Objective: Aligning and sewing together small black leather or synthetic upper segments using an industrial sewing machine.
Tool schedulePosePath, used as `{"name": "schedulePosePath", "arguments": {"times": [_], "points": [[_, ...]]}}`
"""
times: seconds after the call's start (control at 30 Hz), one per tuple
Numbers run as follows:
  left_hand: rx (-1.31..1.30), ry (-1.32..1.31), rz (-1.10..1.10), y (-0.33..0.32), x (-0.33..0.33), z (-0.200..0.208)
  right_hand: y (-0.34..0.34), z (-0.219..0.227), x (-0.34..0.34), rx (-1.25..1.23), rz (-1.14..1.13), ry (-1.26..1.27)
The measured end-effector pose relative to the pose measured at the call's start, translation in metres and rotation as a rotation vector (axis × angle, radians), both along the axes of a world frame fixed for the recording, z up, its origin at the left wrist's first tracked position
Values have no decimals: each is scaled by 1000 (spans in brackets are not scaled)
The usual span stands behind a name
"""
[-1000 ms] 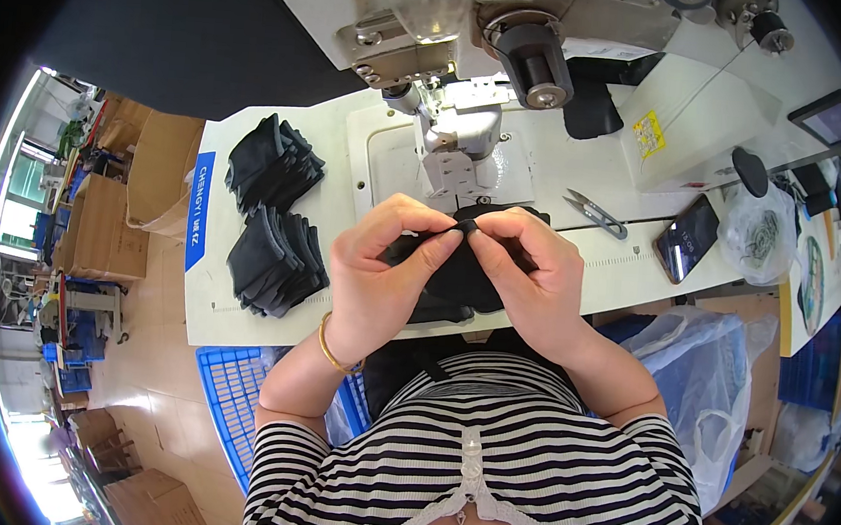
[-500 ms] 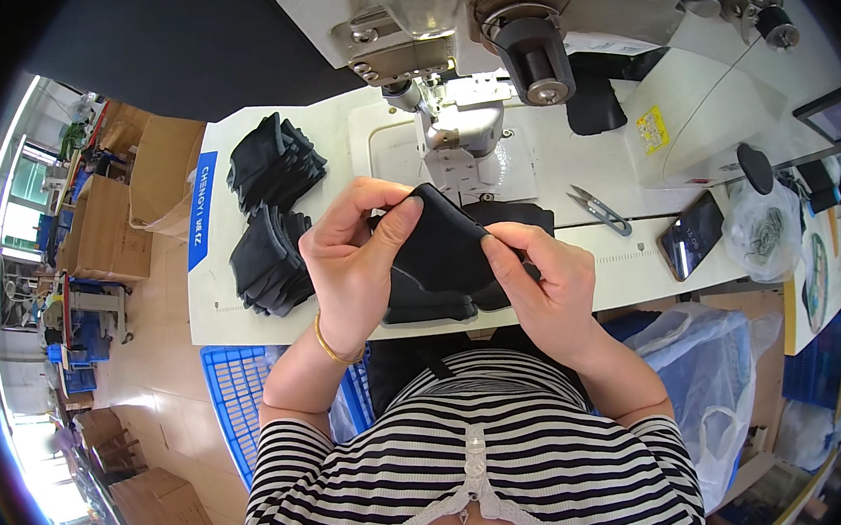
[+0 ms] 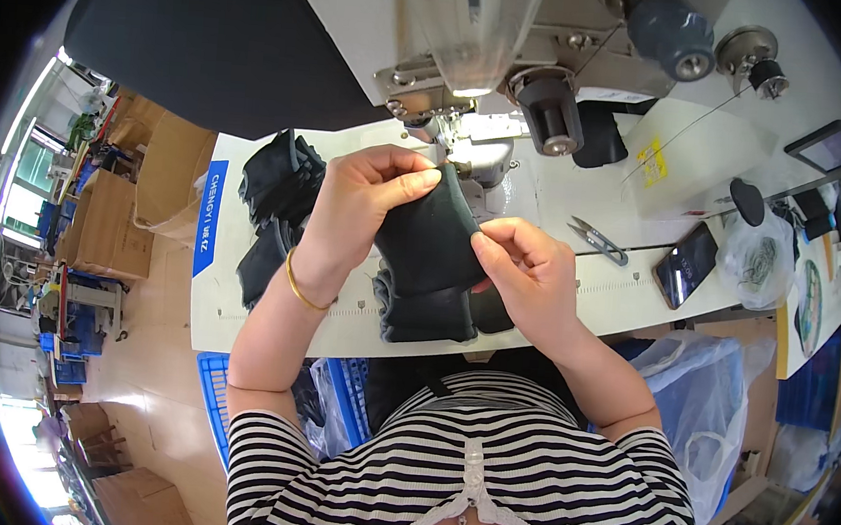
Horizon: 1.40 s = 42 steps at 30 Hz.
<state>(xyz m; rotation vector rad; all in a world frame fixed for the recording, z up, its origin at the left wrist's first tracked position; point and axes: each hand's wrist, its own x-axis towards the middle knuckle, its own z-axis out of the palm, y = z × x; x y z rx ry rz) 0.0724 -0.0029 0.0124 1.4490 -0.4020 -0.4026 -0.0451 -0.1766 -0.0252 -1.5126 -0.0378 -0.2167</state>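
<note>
A black fabric piece [image 3: 428, 229] is stretched between my two hands, just in front of the sewing machine [image 3: 486, 160]. My left hand [image 3: 371, 196] pinches its upper left corner between thumb and fingers. At its right edge, my right hand [image 3: 527, 275] grips it the same way. Beneath it, near the table's front edge, lies a stack of black fabric pieces [image 3: 426, 320], partly covered by the held piece. Left of my left hand are two more piles of black pieces, the far pile [image 3: 280, 175] and the near pile [image 3: 262, 263], the near one partly behind my wrist.
Thread snips [image 3: 598, 241] and a phone [image 3: 686, 264] lie on the white table [image 3: 573, 307] at the right. Beyond them sits a clear plastic bag [image 3: 758, 252]. Blue baskets [image 3: 348, 394] and a plastic-lined container [image 3: 694, 399] stand below the front edge. Cardboard boxes [image 3: 116, 227] fill the left.
Both hands have shifted with the held piece, the left one toward the machine. The piece is now more upright and shows a folded edge. The whole view has tilted slightly.
</note>
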Motion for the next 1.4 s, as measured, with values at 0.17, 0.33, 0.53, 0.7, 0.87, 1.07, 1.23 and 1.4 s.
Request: {"name": "schedulePosePath", "arguments": {"times": [0.17,0.33,0.53,0.7,0.87,1.07,1.23,1.4], "points": [[-22,67,-33,-3,19,8,2,5,14,120,1,-22],[30,169,20,-8,24,18,0,5,22,197,6,-17],[73,178,53,-11,23,23,0,3,22,214,9,-26],[85,172,38,-11,25,20,0,3,21,216,1,-34],[31,197,32,-9,26,17,0,2,22,226,17,-40],[10,223,44,-11,25,19,4,4,20,218,20,-26],[-33,220,20,-9,34,17,10,3,25,274,30,-32],[-13,156,5,-8,38,15,8,1,27,202,32,-35]]}}
